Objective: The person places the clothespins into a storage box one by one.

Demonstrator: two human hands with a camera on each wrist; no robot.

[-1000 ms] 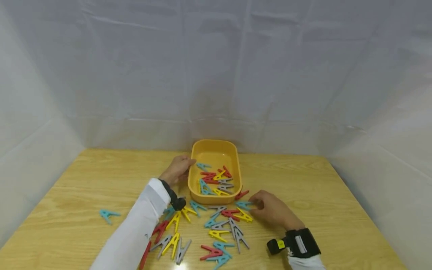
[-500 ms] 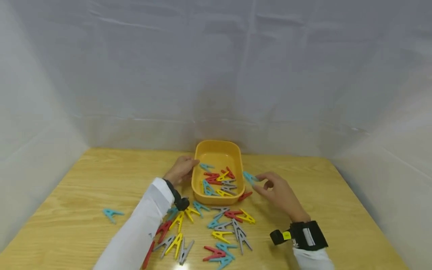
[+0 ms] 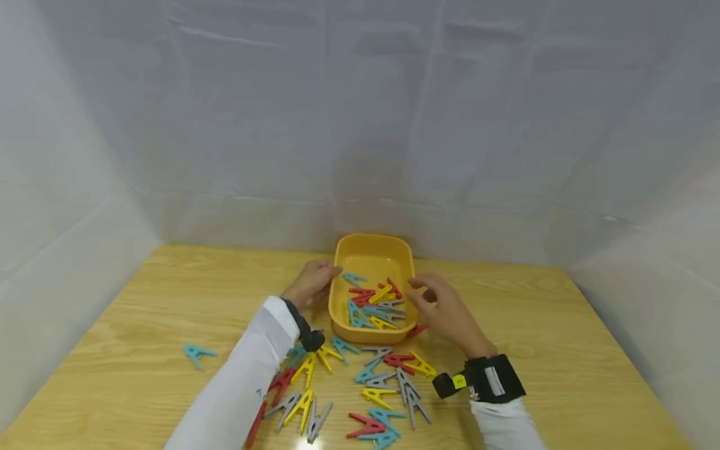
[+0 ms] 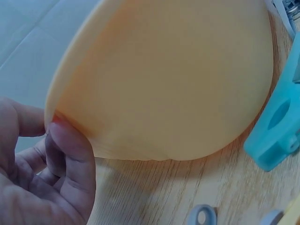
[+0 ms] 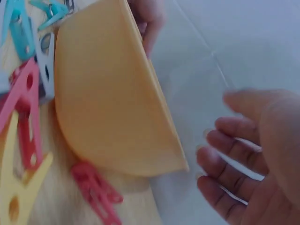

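A yellow tray (image 3: 372, 257) stands mid-table and holds several clothespins (image 3: 375, 304) in red, yellow, teal and grey. My left hand (image 3: 319, 279) grips the tray's left rim; in the left wrist view its fingers (image 4: 70, 173) curl against the tray's outer wall (image 4: 164, 84). My right hand (image 3: 429, 298) hovers at the tray's right rim with relaxed fingers and nothing in it. The right wrist view shows that hand (image 5: 248, 164) spread beside the tray wall (image 5: 108, 103).
Several loose clothespins (image 3: 360, 381) lie on the wooden table in front of the tray. A red one (image 3: 417, 329) lies against the tray's near right corner. One teal clothespin (image 3: 197, 354) lies alone at the left. White cloth walls close in the table.
My right hand lifted a teal clothespin from the pile, carried it to the tray's right rim and let it go. The left hand stayed on the tray's rim.
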